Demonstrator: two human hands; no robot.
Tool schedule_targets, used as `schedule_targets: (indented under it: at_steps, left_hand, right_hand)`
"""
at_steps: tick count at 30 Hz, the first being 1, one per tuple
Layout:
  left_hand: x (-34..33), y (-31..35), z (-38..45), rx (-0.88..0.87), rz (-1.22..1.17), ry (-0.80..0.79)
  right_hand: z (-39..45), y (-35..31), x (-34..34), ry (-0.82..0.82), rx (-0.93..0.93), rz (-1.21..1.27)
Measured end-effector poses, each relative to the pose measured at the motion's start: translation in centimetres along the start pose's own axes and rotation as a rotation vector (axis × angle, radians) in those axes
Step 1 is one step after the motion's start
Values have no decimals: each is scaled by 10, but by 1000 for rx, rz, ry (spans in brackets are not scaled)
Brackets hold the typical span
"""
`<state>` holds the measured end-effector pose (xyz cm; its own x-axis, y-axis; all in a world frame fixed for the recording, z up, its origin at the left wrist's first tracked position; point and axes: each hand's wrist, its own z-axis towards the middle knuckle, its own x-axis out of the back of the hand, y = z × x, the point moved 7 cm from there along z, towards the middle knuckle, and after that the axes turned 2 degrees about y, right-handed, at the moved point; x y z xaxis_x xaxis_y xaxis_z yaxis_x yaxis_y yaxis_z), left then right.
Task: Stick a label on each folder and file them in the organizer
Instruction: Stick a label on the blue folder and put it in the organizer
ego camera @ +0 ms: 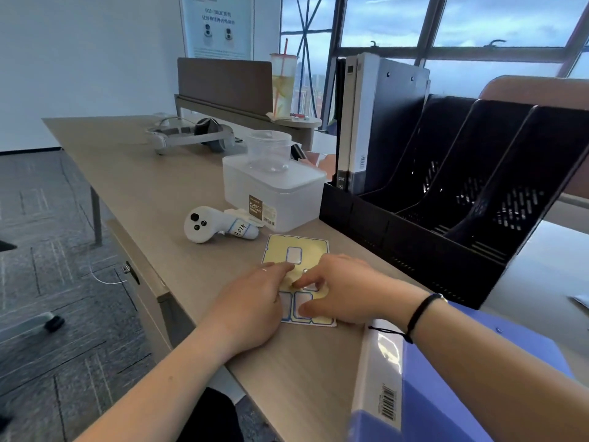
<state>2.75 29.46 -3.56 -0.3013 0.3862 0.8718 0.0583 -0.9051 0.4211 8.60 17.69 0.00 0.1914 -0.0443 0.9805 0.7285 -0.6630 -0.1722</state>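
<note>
A yellow label sheet (288, 247) with white blue-edged labels lies flat on the desk in front of me. My left hand (255, 301) presses its left side with straight fingers. My right hand (338, 288) lies over the sheet's right half, its fingertips picking at a label near the middle. A blue folder (446, 387) with a white spine lies at the lower right, under my right forearm. The black organizer (414, 231) stands at the right, with two folders (366, 122) upright in its leftmost slot.
A white plastic box (287, 193) with a clear cup on it stands behind the sheet. A white controller (207, 224) lies to its left. A headset (188, 135) and a drink cup (283, 84) are further back. The desk edge (159, 282) runs along the left.
</note>
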Motion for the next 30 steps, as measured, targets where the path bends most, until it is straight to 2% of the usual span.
schedule_targets:
  at_steps: [9,19,24,30]
  left_hand:
    - [2,5,-4,-25,34,10]
    - [2,7,-6,-28,78,-12]
    - [2,10,-6,-26,110,-18]
    - [1,11,-6,-46,110,-24]
  right_hand:
    - [-1,-5,0,32,31,122]
    - [-1,-4,-1,167,55,271]
    - [-9,6,1,236,22,454]
    - [-24,27,3,298,-117,724]
